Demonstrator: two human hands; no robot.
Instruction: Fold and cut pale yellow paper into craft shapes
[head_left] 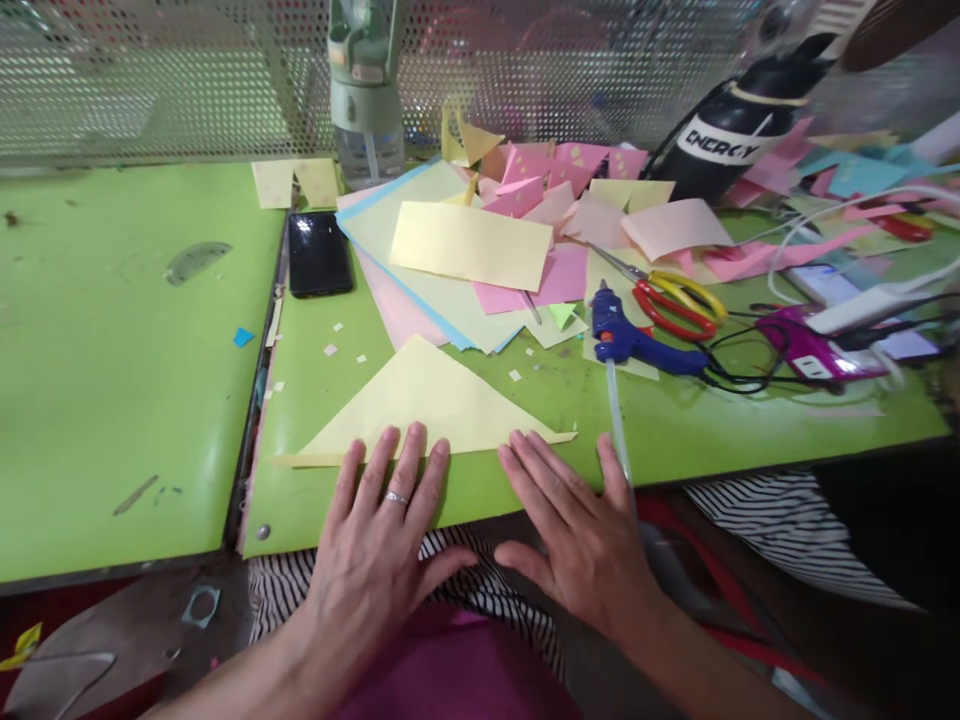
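Observation:
A pale yellow paper (420, 395), folded into a triangle with a narrow strip along its long edge, lies on the green table in front of me. My left hand (382, 520) rests flat with fingers spread, its fingertips on the folded edge left of centre. My right hand (577, 530) is also stretched out, and its fingertips touch the same edge nearer the right corner. Neither hand grips anything. Beyond my right hand lies a blue glue gun (619, 335) with a clear glue stick. Scissors (675, 300) with red and yellow handles sit behind it.
A black phone (320, 255) lies by the gap between tables. Stacked coloured sheets (450, 290) and pink scraps (577, 170) cover the back. A clear bottle (367, 110) and a black bottle (739, 135) stand there. A purple power strip (810, 345) with cables is at right.

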